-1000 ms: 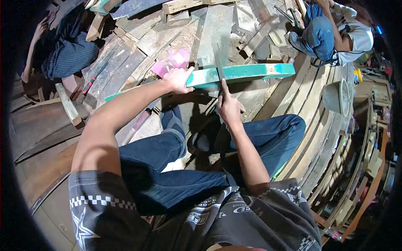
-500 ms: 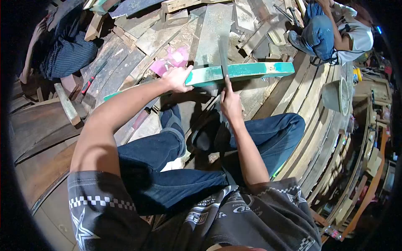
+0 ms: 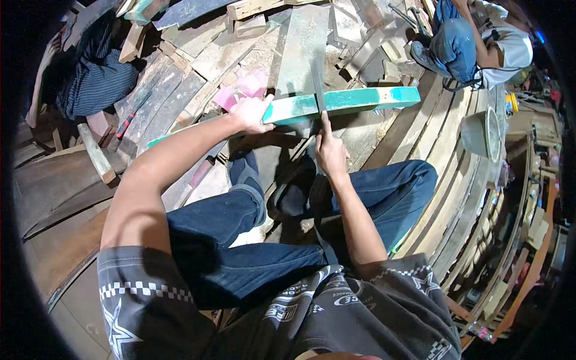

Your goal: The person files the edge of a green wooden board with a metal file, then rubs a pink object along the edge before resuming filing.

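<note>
A green-painted wooden board point(image 3: 354, 99) lies crosswise in front of me, with a bare, pale patch near my left hand. My left hand point(image 3: 251, 114) is closed on the board, its fingers around the edge left of that patch. Across the top of the board runs a long, narrow, flat metal blade point(image 3: 318, 78), pointing away from me. My right hand point(image 3: 332, 151) is closed at the near end of this tool, index finger stretched along it toward the board. The handle is hidden in my palm, so I cannot tell whether it is a saw or a file.
Wood offcuts and a wide plank point(image 3: 303, 42) lie beyond the board. A red-handled tool point(image 3: 125, 125) rests at left, near a loose wood block point(image 3: 96, 153). A grey bucket point(image 3: 479, 133) stands at right beside stacked planks point(image 3: 441, 147). Another person point(image 3: 456, 51) sits at upper right.
My right hand has drawn slightly back toward me with the blade. My left hand and the board keep nearly the same place.
</note>
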The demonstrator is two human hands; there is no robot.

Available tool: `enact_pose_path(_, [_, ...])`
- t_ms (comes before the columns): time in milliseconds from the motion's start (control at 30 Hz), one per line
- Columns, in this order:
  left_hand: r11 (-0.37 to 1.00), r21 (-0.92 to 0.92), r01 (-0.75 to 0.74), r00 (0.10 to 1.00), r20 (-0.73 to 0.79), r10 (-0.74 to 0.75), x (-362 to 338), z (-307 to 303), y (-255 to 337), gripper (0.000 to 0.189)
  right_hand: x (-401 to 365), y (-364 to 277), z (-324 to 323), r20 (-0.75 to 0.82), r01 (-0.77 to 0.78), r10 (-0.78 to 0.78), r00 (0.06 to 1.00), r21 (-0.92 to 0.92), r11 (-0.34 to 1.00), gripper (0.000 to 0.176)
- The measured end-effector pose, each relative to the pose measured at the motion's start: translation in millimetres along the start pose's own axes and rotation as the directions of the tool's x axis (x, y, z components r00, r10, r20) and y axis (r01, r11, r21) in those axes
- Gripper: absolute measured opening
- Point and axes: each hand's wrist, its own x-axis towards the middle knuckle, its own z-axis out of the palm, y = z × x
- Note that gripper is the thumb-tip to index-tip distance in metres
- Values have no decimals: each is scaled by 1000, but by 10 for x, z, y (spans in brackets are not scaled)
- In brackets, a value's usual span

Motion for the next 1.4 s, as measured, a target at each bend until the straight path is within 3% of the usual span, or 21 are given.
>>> enact_pose_path(67, [999, 5, -36, 999, -33, 36, -5, 42, -43, 81, 69, -57, -51, 151, -136, 134, 979, 3, 991, 68])
enact_pose_path(167, [1000, -3, -26, 1000, 6, 26, -4, -11, 6, 83, -134, -27, -68, 35, -8, 5, 999, 76, 997, 68])
enact_pose_path(267, [1000, -2, -27, 1000, 1, 27, 2, -20, -6, 84, -472, 18, -46, 74, -12, 11, 997, 7, 1000, 70])
enact_pose_path(300, [1000, 2, -10, 1000, 24, 10, 2, -45, 7, 84, -446, -60, -166, 195, -114, 120, 973, -42, 993, 71])
enact_pose_path(333, [1000, 6, 7, 999, 48, -7, -7, -50, 19, 84, -398, -10, -156, 184, -110, 116, 976, -42, 993, 70])
enact_pose_path(400, [999, 40, 10, 999, 35, -12, -29, -28, 49, 84, -197, 153, -9, 11, -26, 26, 1000, 35, 999, 67])
enact_pose_path(433, [1000, 28, 9, 998, 56, -11, -21, -58, 60, 84, -22, 63, -93, 127, -152, 157, 979, -53, 987, 70])
enact_pose_path(467, [1000, 19, 9, 997, 73, -11, -23, -88, 58, 85, 131, 180, 5, 98, -133, 128, 987, 48, 990, 69])
enact_pose_path(600, [998, 56, -6, 999, -41, 8, -14, 59, -6, 82, 249, 159, -19, 125, -148, 142, 982, 44, 988, 70])
enact_pose_path(667, [1000, 14, -25, 999, 31, 24, 11, -39, 14, 84, -38, 142, -9, 54, -49, 45, 998, 91, 995, 72])
enact_pose_path(700, [1000, 9, -25, 999, 38, 25, 16, -30, 1, 84, -201, 132, 11, -64, 105, -102, 993, 51, 993, 74])
enact_pose_path(800, [999, 52, -14, 1000, -13, 14, 1, 40, -20, 86, -550, 66, 16, 135, -43, 35, 990, 57, 997, 76])
enact_pose_path(833, [999, 53, -10, 1000, -7, 11, -2, 18, -11, 87, -486, 80, 6, 161, -56, 61, 985, -36, 998, 74])
enact_pose_path(933, [997, 71, -12, 1000, 9, 11, -13, 37, 0, 86, -127, 92, -35, 34, 46, -47, 998, 27, 999, 70])
enact_pose_path(967, [998, 62, -13, 1000, -4, 13, -13, 54, -3, 85, -11, 55, -60, 131, -85, 88, 987, -33, 996, 69])
enact_pose_path(1067, [999, 41, -32, 999, -10, 32, -2, 9, 1, 81, 247, 170, 67, 70, -64, 54, 996, 138, 988, 64])
enact_pose_path(1200, [1000, 26, -13, 999, 36, 12, 26, -13, 0, 80, -185, 121, -46, 30, 17, -19, 999, 56, 998, 64])
enact_pose_path(1267, [1000, 14, -10, 999, 38, 9, 21, -24, -2, 80, -430, 42, -102, 159, -75, 85, 984, -71, 995, 65])
enact_pose_path(1400, [999, 11, -48, 998, -34, 49, 29, 47, -47, 80, -220, 102, -31, -56, 132, -136, 989, -60, 989, 67])
